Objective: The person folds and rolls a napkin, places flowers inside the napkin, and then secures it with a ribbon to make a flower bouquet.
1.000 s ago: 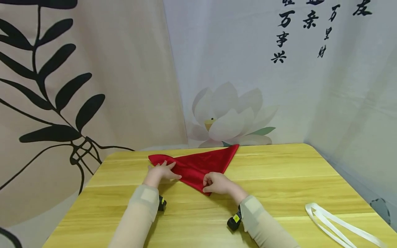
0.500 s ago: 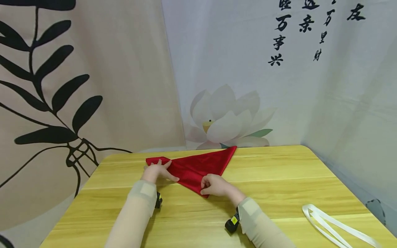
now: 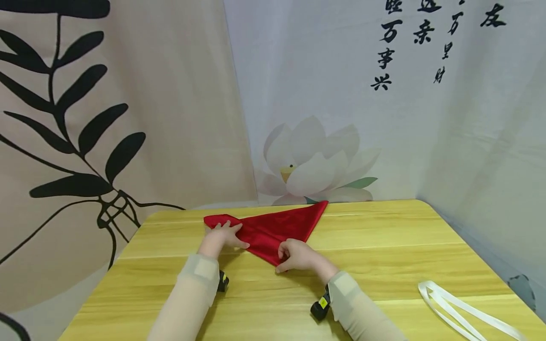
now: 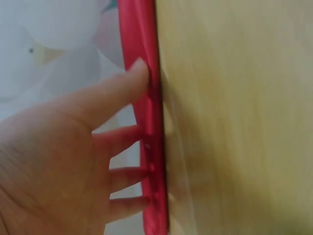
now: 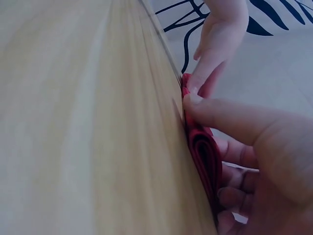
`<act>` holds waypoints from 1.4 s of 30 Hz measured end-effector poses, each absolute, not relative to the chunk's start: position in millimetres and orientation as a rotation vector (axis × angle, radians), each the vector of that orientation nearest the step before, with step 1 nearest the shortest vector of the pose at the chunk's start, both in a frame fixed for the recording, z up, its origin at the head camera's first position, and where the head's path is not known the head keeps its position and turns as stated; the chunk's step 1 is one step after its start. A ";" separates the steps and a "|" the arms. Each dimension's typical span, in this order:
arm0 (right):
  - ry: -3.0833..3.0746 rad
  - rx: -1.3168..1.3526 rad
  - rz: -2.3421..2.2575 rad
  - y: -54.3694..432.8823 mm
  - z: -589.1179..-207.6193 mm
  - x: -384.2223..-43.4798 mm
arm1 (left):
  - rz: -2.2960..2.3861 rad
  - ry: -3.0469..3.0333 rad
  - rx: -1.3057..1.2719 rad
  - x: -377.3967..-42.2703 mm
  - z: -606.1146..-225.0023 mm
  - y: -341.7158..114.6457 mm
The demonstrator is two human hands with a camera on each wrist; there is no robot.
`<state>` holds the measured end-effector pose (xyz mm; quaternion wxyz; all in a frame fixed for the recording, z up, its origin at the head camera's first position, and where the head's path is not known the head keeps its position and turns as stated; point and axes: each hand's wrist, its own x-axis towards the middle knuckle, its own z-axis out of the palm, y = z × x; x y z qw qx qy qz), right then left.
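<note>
A shiny red cloth (image 3: pixel 275 229), folded to a roughly triangular shape, lies on the wooden table. My left hand (image 3: pixel 223 236) rests with spread fingers on its left part; the left wrist view has the thumb and fingertips touching the red fabric (image 4: pixel 139 32). At the near corner, my right hand (image 3: pixel 298 255) holds the cloth with bent fingers. Seen from the right wrist, the thumb (image 5: pixel 230 115) lies along the near edge and the other fingers curl against the top. Rolled layers (image 5: pixel 208 159) show at the cloth's end there. The fabric beneath both hands is hidden.
A looped white ribbon (image 3: pixel 465 308) lies at the table's right side. Behind the table's (image 3: pixel 375 246) far edge hangs a printed curtain (image 3: pixel 192 118) with leaves, a lotus and writing. A small black camera (image 3: pixel 321 308) sits on each wrist.
My right thumb has shifted slightly down and left at the near corner of the cloth. The left hand stays on the cloth; the head view has shifted a little.
</note>
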<state>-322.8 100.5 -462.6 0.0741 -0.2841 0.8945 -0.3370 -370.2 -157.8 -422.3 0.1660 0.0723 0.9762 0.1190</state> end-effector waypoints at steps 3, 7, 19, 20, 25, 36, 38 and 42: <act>2.707 -0.843 -0.995 99.7 -462.9 -321.5 | 0.318 2.809 0.256 -362.0 -422.4 -147.8; 2.727 -0.830 -0.975 98.6 -463.7 -320.2 | 0.340 2.794 0.339 -350.4 -422.5 -132.6; 2.749 -0.905 -0.912 99.1 -462.9 -318.7 | 0.403 2.739 0.476 -328.3 -421.4 -108.7; 2.760 -0.906 -0.891 99.1 -462.9 -318.7 | 0.406 2.743 0.477 -328.1 -421.8 -108.8; 2.791 -0.910 -0.838 98.1 -461.3 -318.4 | 0.414 2.747 0.486 -328.6 -423.0 -110.5; 2.783 -0.919 -0.805 99.5 -457.7 -318.8 | 0.388 2.747 0.560 -327.6 -424.5 -117.7; 2.748 -0.904 -0.824 101.1 -457.3 -320.5 | 0.390 2.743 0.556 -328.5 -425.1 -119.3; 2.667 -0.894 -0.891 105.2 -457.8 -323.9 | 0.370 2.755 0.559 -331.8 -429.0 -123.8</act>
